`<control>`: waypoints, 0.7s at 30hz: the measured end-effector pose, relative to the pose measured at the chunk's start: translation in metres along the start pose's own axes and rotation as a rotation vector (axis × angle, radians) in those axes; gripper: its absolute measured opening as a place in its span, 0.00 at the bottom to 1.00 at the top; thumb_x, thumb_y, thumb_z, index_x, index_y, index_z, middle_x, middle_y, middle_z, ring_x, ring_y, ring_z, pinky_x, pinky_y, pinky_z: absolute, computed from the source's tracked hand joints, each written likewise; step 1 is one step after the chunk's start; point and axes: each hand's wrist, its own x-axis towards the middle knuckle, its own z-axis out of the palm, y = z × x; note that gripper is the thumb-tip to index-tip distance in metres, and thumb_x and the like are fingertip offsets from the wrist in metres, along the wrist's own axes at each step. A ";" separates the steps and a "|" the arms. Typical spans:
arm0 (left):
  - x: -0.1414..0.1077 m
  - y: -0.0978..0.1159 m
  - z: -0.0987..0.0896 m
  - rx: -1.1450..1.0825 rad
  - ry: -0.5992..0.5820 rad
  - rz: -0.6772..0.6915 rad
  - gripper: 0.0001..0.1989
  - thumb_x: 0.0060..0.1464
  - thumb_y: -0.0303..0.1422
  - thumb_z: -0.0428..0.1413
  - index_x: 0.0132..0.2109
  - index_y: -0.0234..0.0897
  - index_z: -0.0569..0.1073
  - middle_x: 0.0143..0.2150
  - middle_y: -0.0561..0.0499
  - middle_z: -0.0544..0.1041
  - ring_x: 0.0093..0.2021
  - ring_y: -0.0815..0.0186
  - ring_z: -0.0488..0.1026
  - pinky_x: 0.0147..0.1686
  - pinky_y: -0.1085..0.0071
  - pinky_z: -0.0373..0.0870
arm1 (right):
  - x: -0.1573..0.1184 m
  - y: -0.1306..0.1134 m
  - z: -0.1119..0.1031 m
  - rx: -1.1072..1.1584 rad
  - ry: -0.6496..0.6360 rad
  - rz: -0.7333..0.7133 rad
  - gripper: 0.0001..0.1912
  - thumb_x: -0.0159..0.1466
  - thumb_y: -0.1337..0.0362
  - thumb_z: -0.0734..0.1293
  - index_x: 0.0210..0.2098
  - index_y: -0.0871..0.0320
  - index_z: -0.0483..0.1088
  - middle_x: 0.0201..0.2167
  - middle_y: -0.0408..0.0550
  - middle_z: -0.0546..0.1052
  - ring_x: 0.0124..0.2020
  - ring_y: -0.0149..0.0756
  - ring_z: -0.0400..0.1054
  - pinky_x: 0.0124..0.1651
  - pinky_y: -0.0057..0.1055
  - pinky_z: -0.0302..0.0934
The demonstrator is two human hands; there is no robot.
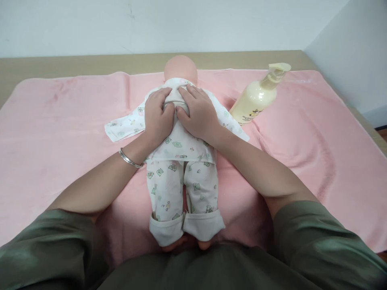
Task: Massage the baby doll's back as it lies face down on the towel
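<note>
A baby doll [181,68] lies face down, its head at the far end and its feet close to my body. It wears a white printed shirt [187,147] and matching trousers [167,189] with turned-up cuffs. My left hand [159,114] rests flat on the left side of the doll's upper back, fingers stretched toward the head. On the right side of the back lies my right hand [199,112], likewise flat with its fingers apart. The two thumbs are near each other over the spine. Both palms are hidden against the shirt.
A pink blanket [63,133] lies under the doll on a wooden table [242,60]. To the right of the doll, a pale yellow pump bottle [255,100] leans to the right beside the shirt sleeve. A white wall [193,24] stands behind the table.
</note>
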 end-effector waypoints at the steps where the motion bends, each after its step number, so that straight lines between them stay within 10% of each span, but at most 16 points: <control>1: 0.000 0.000 0.000 0.001 0.002 0.000 0.23 0.57 0.28 0.53 0.58 0.43 0.77 0.61 0.51 0.81 0.67 0.51 0.73 0.74 0.56 0.65 | 0.000 0.000 0.000 0.005 0.008 -0.008 0.31 0.75 0.59 0.62 0.74 0.66 0.61 0.75 0.59 0.64 0.77 0.54 0.56 0.81 0.52 0.49; 21: -0.001 0.004 -0.001 -0.005 0.006 -0.023 0.21 0.58 0.28 0.53 0.57 0.44 0.77 0.61 0.50 0.80 0.67 0.52 0.73 0.73 0.55 0.66 | -0.001 0.006 0.009 0.073 0.097 -0.015 0.28 0.75 0.59 0.64 0.72 0.58 0.65 0.71 0.53 0.70 0.75 0.56 0.59 0.79 0.52 0.54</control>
